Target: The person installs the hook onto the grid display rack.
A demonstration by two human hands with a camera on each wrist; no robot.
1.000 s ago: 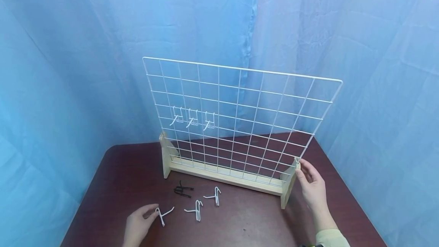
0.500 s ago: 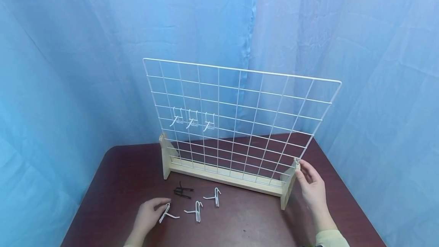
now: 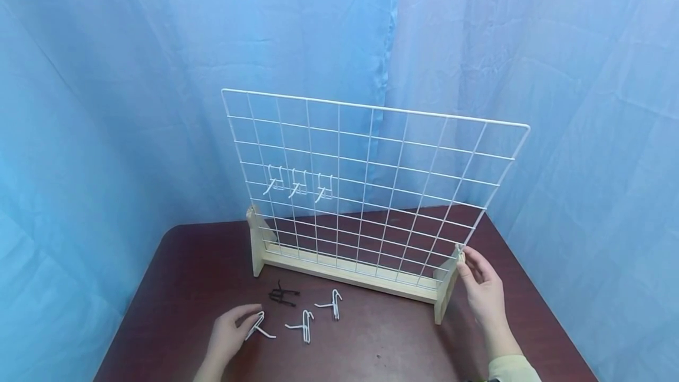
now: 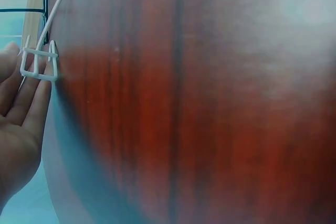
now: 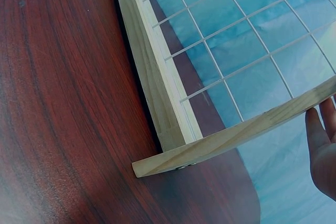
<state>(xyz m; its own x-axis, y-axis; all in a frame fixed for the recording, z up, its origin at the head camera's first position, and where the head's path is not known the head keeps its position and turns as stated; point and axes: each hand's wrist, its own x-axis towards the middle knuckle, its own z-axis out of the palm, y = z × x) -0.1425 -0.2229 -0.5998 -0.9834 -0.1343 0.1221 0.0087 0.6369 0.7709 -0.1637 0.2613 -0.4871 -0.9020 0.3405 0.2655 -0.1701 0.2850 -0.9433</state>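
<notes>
My left hand (image 3: pixel 228 332) pinches a white wire grid hook (image 3: pixel 260 329) just over the near left of the table. In the left wrist view the hook's rectangular frame (image 4: pixel 39 78) sits between thumb and fingers, its prong slanting up. A white wire grid panel (image 3: pixel 373 109) stands upright in a light wooden base (image 3: pixel 350 277). White hooks hang side by side on its left half, one of them the rightmost hook (image 3: pixel 321 194). At the base's right end, my right hand (image 3: pixel 487 296) holds the top of the wooden upright (image 3: pixel 445 287), thumb in front and fingers behind.
Two loose white hooks, a nearer one (image 3: pixel 305 327) and a farther one (image 3: pixel 335 304), lie on the dark red table (image 3: pixel 392 349). Black hooks (image 3: pixel 283 295) lie close by, in front of the base. Blue curtains (image 3: pixel 132 105) surround the table.
My left hand has moved right and slightly away from me with the white hook, whose prong now points lower. My right hand stays on the wooden upright.
</notes>
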